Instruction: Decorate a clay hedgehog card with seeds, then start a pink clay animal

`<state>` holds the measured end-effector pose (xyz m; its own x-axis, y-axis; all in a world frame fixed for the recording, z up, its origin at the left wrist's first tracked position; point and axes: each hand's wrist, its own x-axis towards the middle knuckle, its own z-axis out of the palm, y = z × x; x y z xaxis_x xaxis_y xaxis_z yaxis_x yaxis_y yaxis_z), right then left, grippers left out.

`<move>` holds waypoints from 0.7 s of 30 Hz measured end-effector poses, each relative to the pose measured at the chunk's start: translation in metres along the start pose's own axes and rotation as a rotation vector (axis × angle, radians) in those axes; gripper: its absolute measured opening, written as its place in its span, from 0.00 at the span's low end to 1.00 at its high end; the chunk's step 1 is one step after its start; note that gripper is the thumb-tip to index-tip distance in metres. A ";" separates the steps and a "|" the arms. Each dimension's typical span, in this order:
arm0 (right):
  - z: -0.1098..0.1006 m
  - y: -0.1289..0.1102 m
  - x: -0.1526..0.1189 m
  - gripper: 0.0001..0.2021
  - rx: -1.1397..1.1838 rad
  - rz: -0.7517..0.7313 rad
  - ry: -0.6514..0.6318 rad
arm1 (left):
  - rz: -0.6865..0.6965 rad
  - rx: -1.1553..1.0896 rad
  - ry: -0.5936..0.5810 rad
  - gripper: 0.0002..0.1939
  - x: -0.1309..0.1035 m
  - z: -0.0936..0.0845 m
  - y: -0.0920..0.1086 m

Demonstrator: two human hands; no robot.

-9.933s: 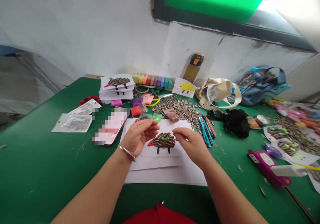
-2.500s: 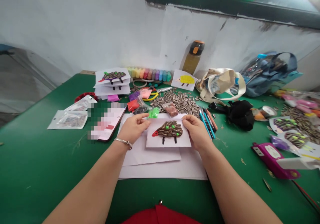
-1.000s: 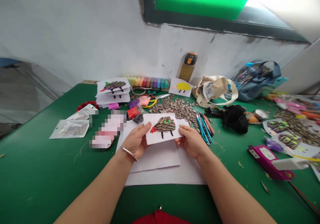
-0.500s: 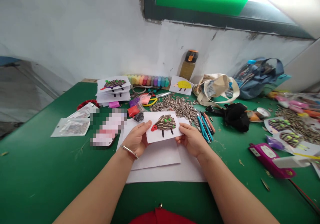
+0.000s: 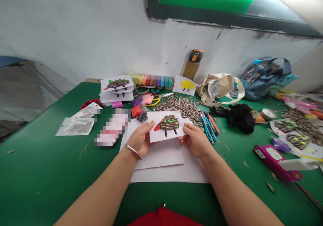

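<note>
Between my two hands is a white card bearing a hedgehog made of striped sunflower seeds, with green dots, a red face and black legs. My left hand grips its left edge, thumb on the front and a silver bangle at the wrist. My right hand pinches the right edge, its fingers curled behind. The card is held tilted above white sheets of paper on the green table. Beyond it lies a heap of sunflower seeds.
Stacked hedgehog cards, coloured clay packs and a bottle stand toward the wall. Blue scissors and pens lie right of the papers. Farther right are a black pouch and a magenta device. Seed packets lie left.
The whole view has shifted slightly, with things appearing a little farther right. My hands keep the same hold on the card.
</note>
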<state>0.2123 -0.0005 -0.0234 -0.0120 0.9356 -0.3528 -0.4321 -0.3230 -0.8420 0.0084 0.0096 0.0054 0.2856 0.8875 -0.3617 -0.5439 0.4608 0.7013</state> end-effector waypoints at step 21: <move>-0.004 -0.001 -0.004 0.16 -0.009 -0.107 0.100 | -0.004 0.068 0.059 0.09 0.002 -0.005 0.002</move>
<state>0.2159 -0.0042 -0.0232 0.1241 0.9461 -0.2991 -0.4180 -0.2235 -0.8805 0.0041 0.0121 0.0033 0.2393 0.8852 -0.3990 -0.4874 0.4649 0.7391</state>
